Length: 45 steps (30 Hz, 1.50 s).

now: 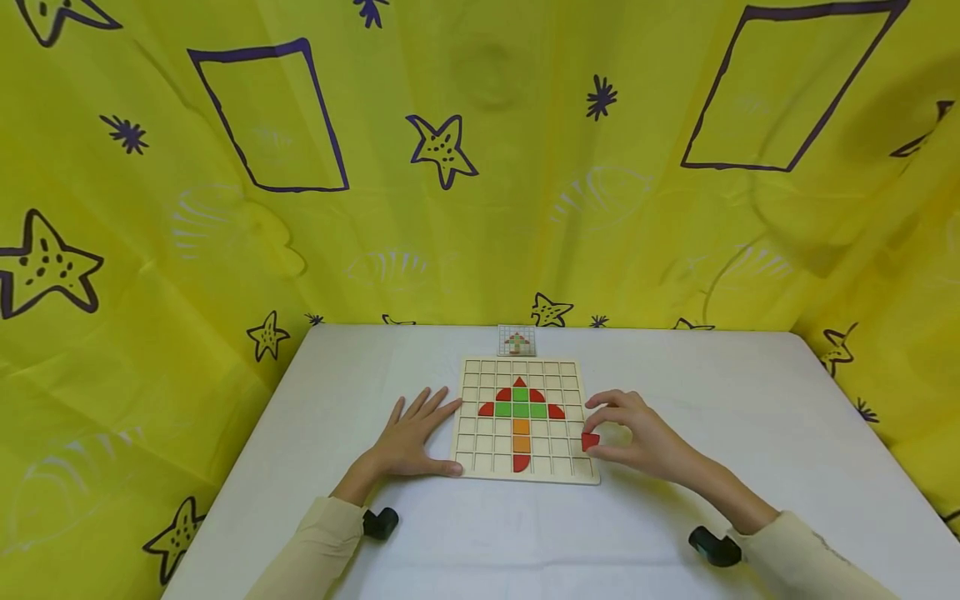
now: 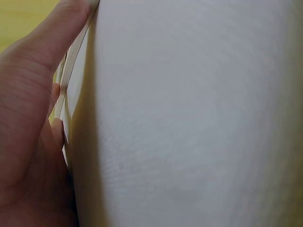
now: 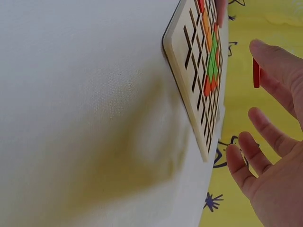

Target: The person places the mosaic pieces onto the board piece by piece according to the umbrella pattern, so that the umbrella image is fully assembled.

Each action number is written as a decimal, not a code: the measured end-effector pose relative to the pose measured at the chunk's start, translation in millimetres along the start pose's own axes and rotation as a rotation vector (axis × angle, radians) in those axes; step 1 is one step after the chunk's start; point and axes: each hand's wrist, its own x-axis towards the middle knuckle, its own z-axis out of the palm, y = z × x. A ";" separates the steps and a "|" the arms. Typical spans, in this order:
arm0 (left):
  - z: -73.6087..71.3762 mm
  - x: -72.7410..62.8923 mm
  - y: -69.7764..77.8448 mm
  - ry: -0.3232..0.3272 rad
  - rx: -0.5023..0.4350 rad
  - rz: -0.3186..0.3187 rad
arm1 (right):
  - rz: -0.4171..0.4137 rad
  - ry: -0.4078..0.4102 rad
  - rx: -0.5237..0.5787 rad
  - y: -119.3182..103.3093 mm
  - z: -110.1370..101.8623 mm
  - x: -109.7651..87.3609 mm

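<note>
A square wooden grid board (image 1: 555,462) lies on the table, with green, orange and red tiles set in its middle cells in an arrow-like shape. My left hand (image 1: 408,442) rests at the board's left edge, fingers spread, thumb and fingertips touching the rim. In the left wrist view the thumb (image 2: 52,35) lies against that edge. Just over the board's right edge, my right hand (image 1: 648,437) pinches a red tile (image 1: 590,442) between thumb and index finger. The right wrist view shows this red tile (image 3: 256,73) edge-on, apart from the board, the other fingers loosely bent.
Behind the board is a small pattern card (image 1: 517,341) printed with a similar coloured figure. The white table (image 1: 300,467) meets a yellow curtain (image 1: 495,242) with starfish drawings at the back and sides. A black wrist device (image 1: 714,547) sits by the right sleeve, another (image 1: 381,523) by the left.
</note>
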 end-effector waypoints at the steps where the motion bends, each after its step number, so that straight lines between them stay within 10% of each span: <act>1: 0.0 0.0 0.0 0.000 0.000 0.001 | -0.002 -0.001 0.006 -1.2 0.9 1.4; 45: 0.0 1.0 1.8 0.003 0.004 -0.005 | -0.068 -0.084 0.105 -34.7 53.1 39.4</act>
